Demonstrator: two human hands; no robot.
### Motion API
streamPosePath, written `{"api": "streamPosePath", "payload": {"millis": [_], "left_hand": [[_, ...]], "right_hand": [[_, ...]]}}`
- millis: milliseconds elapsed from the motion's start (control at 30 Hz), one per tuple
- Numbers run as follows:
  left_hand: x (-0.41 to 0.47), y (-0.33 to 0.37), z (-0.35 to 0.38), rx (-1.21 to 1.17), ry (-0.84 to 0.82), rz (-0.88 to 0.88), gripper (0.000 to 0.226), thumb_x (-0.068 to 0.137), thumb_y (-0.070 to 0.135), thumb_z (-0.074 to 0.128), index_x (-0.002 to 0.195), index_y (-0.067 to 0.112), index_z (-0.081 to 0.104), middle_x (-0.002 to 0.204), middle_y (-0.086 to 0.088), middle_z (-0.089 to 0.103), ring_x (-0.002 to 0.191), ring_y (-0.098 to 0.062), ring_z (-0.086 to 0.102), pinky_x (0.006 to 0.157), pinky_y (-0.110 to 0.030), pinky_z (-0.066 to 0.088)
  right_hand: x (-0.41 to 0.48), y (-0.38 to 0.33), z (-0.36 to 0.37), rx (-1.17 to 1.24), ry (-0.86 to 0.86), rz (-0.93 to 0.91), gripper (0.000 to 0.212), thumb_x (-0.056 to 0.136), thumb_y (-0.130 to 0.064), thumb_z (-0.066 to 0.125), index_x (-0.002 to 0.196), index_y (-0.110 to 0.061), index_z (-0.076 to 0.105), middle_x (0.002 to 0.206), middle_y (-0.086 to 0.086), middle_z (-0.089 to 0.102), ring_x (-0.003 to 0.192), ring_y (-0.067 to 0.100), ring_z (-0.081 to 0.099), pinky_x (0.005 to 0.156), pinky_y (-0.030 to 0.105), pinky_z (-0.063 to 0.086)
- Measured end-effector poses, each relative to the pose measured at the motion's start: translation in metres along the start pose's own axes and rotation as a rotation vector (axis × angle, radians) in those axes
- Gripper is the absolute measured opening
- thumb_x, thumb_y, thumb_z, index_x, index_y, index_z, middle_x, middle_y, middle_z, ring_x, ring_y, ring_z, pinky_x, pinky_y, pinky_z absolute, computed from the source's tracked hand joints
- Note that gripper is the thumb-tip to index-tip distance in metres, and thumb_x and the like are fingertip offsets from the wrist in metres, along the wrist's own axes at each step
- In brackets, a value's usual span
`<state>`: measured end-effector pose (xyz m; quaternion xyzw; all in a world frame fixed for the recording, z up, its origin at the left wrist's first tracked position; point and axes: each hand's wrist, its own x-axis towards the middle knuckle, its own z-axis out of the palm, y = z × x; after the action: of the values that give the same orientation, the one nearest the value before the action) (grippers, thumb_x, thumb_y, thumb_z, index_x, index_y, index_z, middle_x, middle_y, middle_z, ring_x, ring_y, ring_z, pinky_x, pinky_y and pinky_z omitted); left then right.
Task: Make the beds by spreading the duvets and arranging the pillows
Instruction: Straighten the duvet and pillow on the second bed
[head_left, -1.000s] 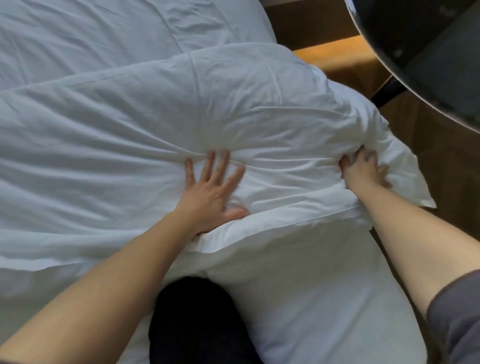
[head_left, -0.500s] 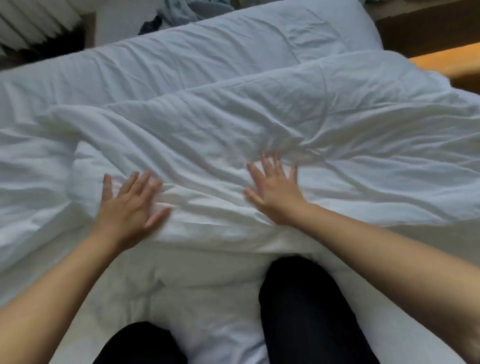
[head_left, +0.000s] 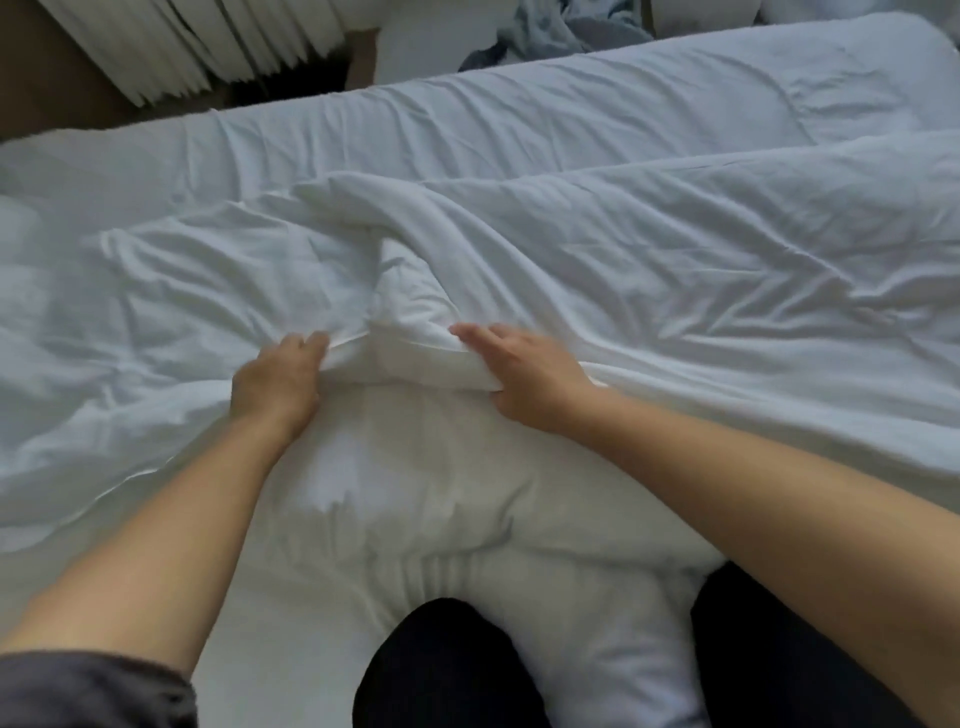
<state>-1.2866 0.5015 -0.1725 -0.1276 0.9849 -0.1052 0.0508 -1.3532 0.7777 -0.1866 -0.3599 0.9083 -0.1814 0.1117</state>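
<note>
Both hands are on the near hem of the duvet (head_left: 675, 291). The left hand (head_left: 278, 379) has its fingers curled round a bunch of it. The right hand (head_left: 524, 374) has its fingers laid along the top and its thumb tucked under the fold, pinching it. The duvet lies rumpled across the bed (head_left: 291, 597), puckered into a ridge between the two hands. This looks to me like the spreading step, not the pillows — I can't pick out a pillow for certain. Next, I'd judge, the hem wants drawing apart and back towards the person's knees (head_left: 457, 665) to flatten that ridge. Both bare forearms reach forward, wrists low, closing in on the middle.
</note>
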Motion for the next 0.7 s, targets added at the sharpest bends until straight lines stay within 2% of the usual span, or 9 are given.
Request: {"api": "streamPosePath", "payload": {"millis": [67,133,200,267,367,467,567,633,700], "left_hand": [[-0.001,-0.042,-0.016,0.057,0.119,0.144,0.025,0.076,-0.008,0.055,0.097,0.006,0.055,0.085,-0.019,0.052,0.07,-0.04,0.056,0.052,-0.039,0.038],[-0.016,-0.113,-0.024,0.138,-0.002,0.254,0.032,0.065,-0.01,0.065,0.089,0.011,0.06,0.079,-0.016,0.056,0.064,-0.038,0.058,0.048,-0.035,0.039],[-0.046,-0.183,-0.024,0.208,-0.232,0.269,0.05,0.062,-0.01,0.065,0.096,0.027,0.063,0.085,-0.004,0.061,0.073,-0.031,0.061,0.052,-0.037,0.048],[-0.078,-0.202,-0.025,0.258,-0.403,0.248,0.06,0.069,-0.011,0.055,0.108,0.034,0.063,0.101,0.004,0.063,0.088,-0.024,0.059,0.064,-0.037,0.05],[-0.114,-0.173,0.004,0.444,-0.488,0.238,0.056,0.087,0.001,0.042,0.132,0.034,0.041,0.132,0.007,0.046,0.12,-0.016,0.046,0.081,-0.028,0.036],[-0.116,-0.136,0.028,0.505,-0.467,0.16,0.05,0.095,0.017,0.039,0.142,0.029,0.028,0.136,0.001,0.038,0.127,-0.019,0.04,0.091,-0.032,0.037],[-0.11,-0.128,0.049,0.386,-0.485,0.024,0.052,0.088,0.029,0.044,0.139,0.028,0.032,0.131,-0.001,0.04,0.125,-0.022,0.04,0.099,-0.04,0.034],[-0.108,-0.134,0.054,0.01,-0.382,-0.04,0.045,0.082,0.034,0.041,0.125,0.027,0.047,0.125,0.0,0.051,0.12,-0.022,0.046,0.101,-0.044,0.03],[-0.113,-0.152,0.049,-0.325,-0.062,-0.16,0.044,0.075,0.031,0.036,0.109,0.02,0.062,0.111,-0.003,0.062,0.108,-0.027,0.054,0.096,-0.043,0.031]], "right_hand": [[0.001,0.015,-0.018,0.0,0.03,0.073,0.062,0.079,-0.009,0.052,0.136,-0.032,0.04,0.124,0.002,0.056,0.107,0.031,0.057,0.073,0.036,0.042],[0.001,0.026,-0.038,-0.025,-0.033,0.128,0.052,0.079,-0.008,0.05,0.125,-0.032,0.051,0.118,0.005,0.062,0.107,0.033,0.058,0.07,0.033,0.04],[0.0,0.014,-0.043,0.006,-0.268,0.03,0.042,0.081,-0.011,0.052,0.119,-0.03,0.059,0.114,0.008,0.065,0.108,0.032,0.058,0.073,0.029,0.039],[-0.004,-0.017,-0.026,-0.065,-0.548,-0.139,0.037,0.083,-0.018,0.057,0.119,-0.024,0.06,0.118,0.009,0.064,0.111,0.029,0.058,0.076,0.026,0.038],[-0.012,-0.048,0.011,-0.286,-0.742,-0.234,0.061,0.079,-0.037,0.068,0.132,-0.02,0.044,0.127,0.012,0.055,0.115,0.03,0.054,0.082,0.031,0.039],[-0.012,-0.043,0.029,-0.353,-0.726,-0.169,0.08,0.072,-0.057,0.07,0.135,-0.022,0.035,0.13,0.009,0.049,0.118,0.029,0.052,0.092,0.035,0.041],[-0.006,-0.046,0.033,-0.228,-0.675,-0.155,0.092,0.064,-0.078,0.065,0.132,-0.025,0.036,0.131,0.004,0.046,0.123,0.026,0.047,0.101,0.036,0.038],[0.007,-0.062,0.036,-0.14,-0.519,-0.222,0.098,0.06,-0.092,0.046,0.135,-0.03,0.035,0.134,0.0,0.042,0.128,0.023,0.042,0.105,0.037,0.035],[0.032,-0.092,0.045,-0.122,-0.379,-0.301,0.104,0.059,-0.097,0.026,0.143,-0.036,0.027,0.146,-0.001,0.032,0.138,0.024,0.03,0.11,0.043,0.03]]}}
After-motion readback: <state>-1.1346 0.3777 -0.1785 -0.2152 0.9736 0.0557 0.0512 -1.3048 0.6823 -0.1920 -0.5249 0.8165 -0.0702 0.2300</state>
